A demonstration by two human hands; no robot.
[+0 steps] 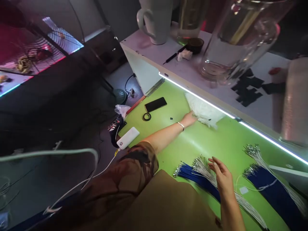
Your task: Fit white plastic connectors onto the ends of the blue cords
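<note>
My left hand [189, 119] reaches across the green work surface [166, 134] to a crumpled clear plastic bag [204, 110] with whitish contents. Its fingers are curled at the bag's near edge and seem to grip it, though the fingertips are partly hidden. Above the near bundles, my right hand [222, 175] is raised with loosely bent fingers apart and nothing visible in them. Beneath and beside it lie a bundle of white wires [202, 165] and a bundle of blue wires [190, 171], both with shiny metal ends.
More blue wires [269, 186] and white wires [257, 154] lie at the right. A phone [156, 104], black tape roll [147, 116] and white power bank [128, 138] with a cable sit left. A shelf [192, 72] with a light strip overhangs, bearing a mug [158, 22] and glass jug [231, 48].
</note>
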